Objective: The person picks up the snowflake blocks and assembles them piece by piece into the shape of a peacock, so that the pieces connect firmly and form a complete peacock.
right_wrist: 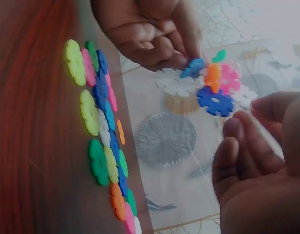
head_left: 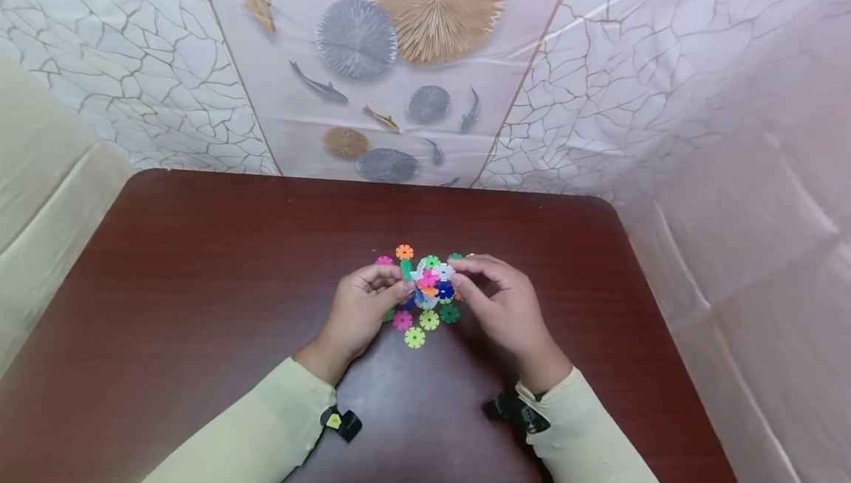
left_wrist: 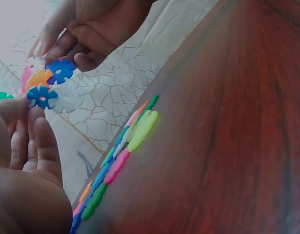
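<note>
Both hands hold a cluster of joined, notched plastic flower discs (head_left: 428, 278) above the table, over loose discs of the same kind. My left hand (head_left: 362, 306) pinches a medium-blue disc (left_wrist: 42, 97) on the cluster's left side between thumb and fingers. On the opposite side, the right hand (head_left: 508, 306) pinches a white disc (right_wrist: 245, 97) at its edge. Between them sit an orange disc (right_wrist: 213, 78), a pink disc (right_wrist: 230, 78) and a dark-blue disc (right_wrist: 215, 101). Another white disc (left_wrist: 68, 96) and a green one (right_wrist: 219, 56) also stick out from the cluster.
Under the hands, loose discs lie flat on the dark red-brown table (head_left: 219, 306), including a yellow-green one (head_left: 414, 337), a dark green one (head_left: 450, 312) and an orange one (head_left: 404, 251). A patterned cloth wall (head_left: 266, 136) rises behind the table's far edge.
</note>
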The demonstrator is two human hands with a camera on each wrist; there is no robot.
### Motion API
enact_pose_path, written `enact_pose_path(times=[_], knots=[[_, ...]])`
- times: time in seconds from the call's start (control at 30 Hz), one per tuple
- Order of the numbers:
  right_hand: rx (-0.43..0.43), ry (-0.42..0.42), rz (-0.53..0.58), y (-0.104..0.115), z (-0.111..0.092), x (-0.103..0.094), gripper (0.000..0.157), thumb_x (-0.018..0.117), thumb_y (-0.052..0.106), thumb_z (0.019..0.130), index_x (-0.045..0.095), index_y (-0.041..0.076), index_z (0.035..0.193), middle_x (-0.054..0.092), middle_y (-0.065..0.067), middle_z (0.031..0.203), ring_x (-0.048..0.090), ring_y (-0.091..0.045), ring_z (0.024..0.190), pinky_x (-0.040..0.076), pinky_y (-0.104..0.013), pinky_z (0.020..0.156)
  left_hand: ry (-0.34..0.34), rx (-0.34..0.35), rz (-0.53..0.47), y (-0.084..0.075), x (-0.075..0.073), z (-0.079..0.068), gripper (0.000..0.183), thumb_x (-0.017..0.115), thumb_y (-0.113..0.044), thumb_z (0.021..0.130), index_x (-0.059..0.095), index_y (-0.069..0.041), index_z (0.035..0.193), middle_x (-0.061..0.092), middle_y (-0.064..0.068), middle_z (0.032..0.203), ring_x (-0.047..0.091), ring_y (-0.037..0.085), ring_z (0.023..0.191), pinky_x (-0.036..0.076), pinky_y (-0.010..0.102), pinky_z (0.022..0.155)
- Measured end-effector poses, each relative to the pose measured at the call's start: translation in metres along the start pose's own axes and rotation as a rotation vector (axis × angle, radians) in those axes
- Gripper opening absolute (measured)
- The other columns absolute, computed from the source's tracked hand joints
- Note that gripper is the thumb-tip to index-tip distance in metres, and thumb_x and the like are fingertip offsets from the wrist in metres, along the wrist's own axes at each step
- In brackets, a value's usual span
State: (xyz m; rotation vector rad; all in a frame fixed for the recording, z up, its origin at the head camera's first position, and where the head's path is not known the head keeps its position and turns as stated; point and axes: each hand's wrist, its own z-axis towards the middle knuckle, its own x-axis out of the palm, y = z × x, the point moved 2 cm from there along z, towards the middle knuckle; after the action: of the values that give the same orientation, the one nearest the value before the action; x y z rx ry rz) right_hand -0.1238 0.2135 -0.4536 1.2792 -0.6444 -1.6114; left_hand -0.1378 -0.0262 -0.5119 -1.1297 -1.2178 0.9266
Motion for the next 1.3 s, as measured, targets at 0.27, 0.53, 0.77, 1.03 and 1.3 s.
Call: enact_pose_path(times=[0.27,0.53,0.77,1.03,1.3], knots=[[0.321,0.267,-0.398,-0.004,0.0,0.002,0.014,0.088,0.027,0.098,0.077,0.019,0.095,0.067,0.003,0.075,0.06,-0.016,0.068,0.053,-0.033,0.065,-0.092,-0.014,-0.031,0.004,-0.005,0.003,0.021,0.085,-0.016,0.103,0.077,-0.003,0.117,0.08,0.006,0.106,0.075,0.022,0.098,0.067,0.032,0.087],[0.362,0.379,-0.585,-0.015,-0.001,0.017,0.033,0.095,0.036,0.093,0.069,0.019,0.081,0.058,0.001,0.065,0.055,-0.016,0.062,0.048,-0.033,0.061,-0.113,0.004,-0.041,0.006,-0.003,0.007,0.021,0.086,-0.013,0.102,0.078,-0.002,0.118,0.08,0.008,0.108,0.076,0.026,0.103,0.069,0.035,0.093],[0.39,0.349,-0.549,-0.021,-0.002,0.017,0.029,0.097,0.031,0.09,0.074,0.016,0.099,0.066,0.002,0.077,0.06,-0.016,0.071,0.052,-0.032,0.067,-0.121,0.001,-0.003,0.006,-0.004,0.005,0.022,0.088,-0.013,0.1,0.08,-0.003,0.117,0.078,0.005,0.107,0.076,0.017,0.098,0.068,0.029,0.089],[0.377,0.388,-0.441,-0.025,0.0,0.011,0.023,0.094,0.024,0.094,0.072,0.018,0.098,0.067,0.001,0.084,0.061,-0.018,0.077,0.054,-0.033,0.071,-0.11,0.018,0.007,0.004,-0.003,0.004,0.021,0.086,-0.011,0.101,0.081,-0.002,0.118,0.079,0.004,0.109,0.077,0.015,0.097,0.067,0.025,0.087],[0.178,-0.04,-0.127,-0.008,0.008,-0.014,0.017,0.089,0.021,0.101,0.083,0.018,0.116,0.08,-0.002,0.099,0.071,-0.018,0.085,0.061,-0.025,0.074,-0.073,0.06,0.042,0.005,-0.003,0.002,0.02,0.084,-0.012,0.103,0.081,-0.003,0.121,0.078,0.004,0.111,0.075,0.016,0.1,0.066,0.026,0.089]])
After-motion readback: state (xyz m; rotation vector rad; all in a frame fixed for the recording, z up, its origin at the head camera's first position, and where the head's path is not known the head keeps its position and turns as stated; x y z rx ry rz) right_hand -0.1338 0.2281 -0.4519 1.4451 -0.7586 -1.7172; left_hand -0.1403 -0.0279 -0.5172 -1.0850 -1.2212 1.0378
